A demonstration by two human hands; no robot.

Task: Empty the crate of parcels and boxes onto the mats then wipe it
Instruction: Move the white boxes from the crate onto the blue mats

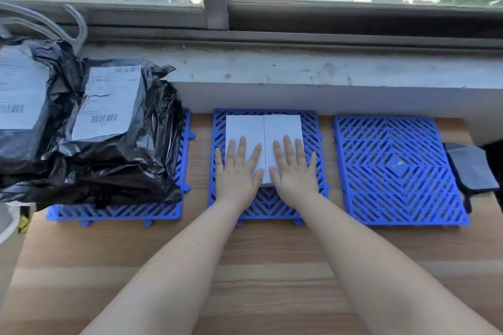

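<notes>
Both hands are flat, fingers spread and straight: left hand presses on the left white box, right hand on the right white box. The boxes sit side by side, touching, on the middle blue mat. Black parcels are piled on the left mat.

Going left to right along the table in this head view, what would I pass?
Black parcels piled on the left mat → middle mat with two white boxes, the left hand and right hand flat on them → right mat → grey cloth at the table's right edge.
</notes>
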